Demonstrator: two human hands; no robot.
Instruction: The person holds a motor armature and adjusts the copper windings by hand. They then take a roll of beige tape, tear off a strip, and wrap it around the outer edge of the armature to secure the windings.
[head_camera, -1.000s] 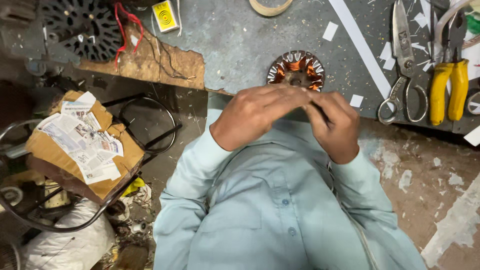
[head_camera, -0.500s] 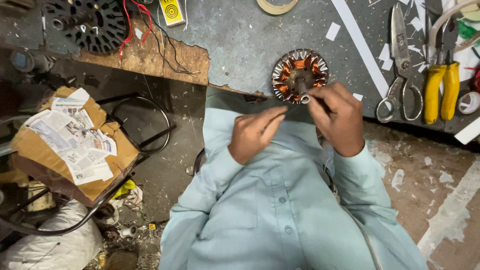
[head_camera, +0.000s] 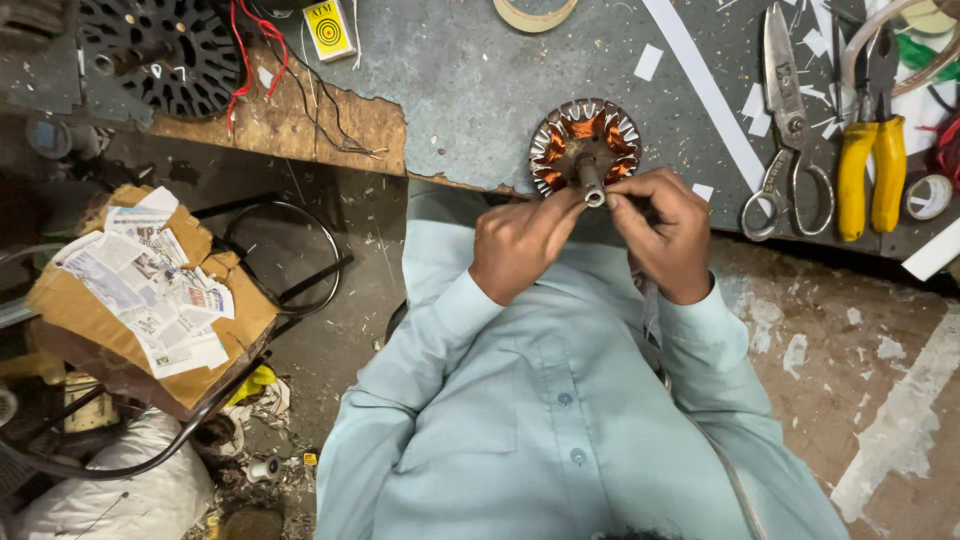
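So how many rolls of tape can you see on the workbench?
3: one tan tape roll at the top edge, one small white tape roll at the right edge beside the yellow-handled pliers, one pale roll in the top right corner. Others may lie out of frame.

Copper, grey and pale blue-green

The motor stator (head_camera: 585, 145) shows orange copper windings ringed by white teeth (its shaft is dull grey); the workbench (head_camera: 480, 90) is mottled grey, the pliers (head_camera: 872, 150) yellow-handled, the shirt (head_camera: 560, 420) pale blue-green, the wires (head_camera: 243, 50) red.
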